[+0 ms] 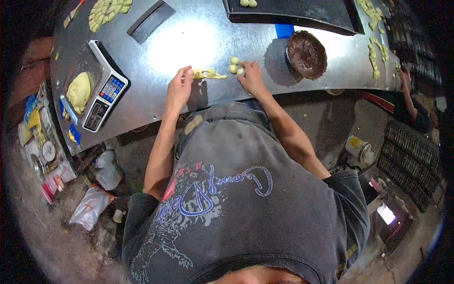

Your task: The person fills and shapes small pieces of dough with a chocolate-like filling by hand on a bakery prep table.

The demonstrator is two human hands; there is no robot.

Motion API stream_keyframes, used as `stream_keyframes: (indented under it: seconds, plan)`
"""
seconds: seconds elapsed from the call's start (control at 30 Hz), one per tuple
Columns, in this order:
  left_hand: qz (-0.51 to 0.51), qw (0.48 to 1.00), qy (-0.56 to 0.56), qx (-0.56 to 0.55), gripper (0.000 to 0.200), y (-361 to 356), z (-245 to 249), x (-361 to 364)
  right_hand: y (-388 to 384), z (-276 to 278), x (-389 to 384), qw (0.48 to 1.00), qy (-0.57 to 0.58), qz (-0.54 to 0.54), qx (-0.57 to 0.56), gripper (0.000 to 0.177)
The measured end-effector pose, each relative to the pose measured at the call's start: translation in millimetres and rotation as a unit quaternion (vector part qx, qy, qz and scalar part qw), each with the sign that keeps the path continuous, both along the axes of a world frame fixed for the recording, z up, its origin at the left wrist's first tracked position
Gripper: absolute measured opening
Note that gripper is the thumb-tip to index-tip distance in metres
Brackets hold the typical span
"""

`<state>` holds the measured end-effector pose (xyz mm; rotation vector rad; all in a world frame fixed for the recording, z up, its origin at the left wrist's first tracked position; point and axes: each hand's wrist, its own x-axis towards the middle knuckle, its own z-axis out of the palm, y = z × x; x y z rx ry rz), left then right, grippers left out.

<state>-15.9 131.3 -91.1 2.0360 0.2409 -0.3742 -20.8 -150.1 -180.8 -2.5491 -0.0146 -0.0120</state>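
Note:
My left hand point(178, 89) is closed at the left end of a stretched, uneven strip of pale yellow dough point(210, 74) lying on the metal table. Fingers of my right hand point(252, 79) curl around a small dough ball point(240, 71). Touching or very near it are two more dough balls point(234, 61), just left of my right fingertips. Right of that hand stands a round brown bowl point(306, 54) with a dark, crusted rim.
A digital scale point(105, 90) bears a dough lump point(79, 92) at left. Cut dough pieces point(109, 13), a dark metal strip point(150, 21) and a black tray point(293, 16) lie farther back. Shaped dough point(373, 59) sits at right, near another person's arm point(407, 92).

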Motion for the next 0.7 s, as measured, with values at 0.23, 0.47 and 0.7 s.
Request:
stream_keyframes:
  seconds: [0.23, 0.47, 0.7]
  plan:
    - [-0.263, 0.924, -0.229, 0.157, 0.031, 10.2, -41.8, -16.7, 69.2, 23.9, 9.0, 0.991, -0.009, 0.133, 0.015, 0.042]
    - [-0.331, 0.882, -0.161, 0.295, 0.072, 8.3, -66.4, -33.8, 102.3, 1.8, 16.4, 0.984, 0.061, 0.163, 0.048, 0.020]
    - [-0.316, 0.888, -0.147, 0.300, 0.069, -0.3, -69.1, -33.8, -8.9, 42.3, -48.3, 0.955, 0.253, 0.123, 0.100, 0.024]
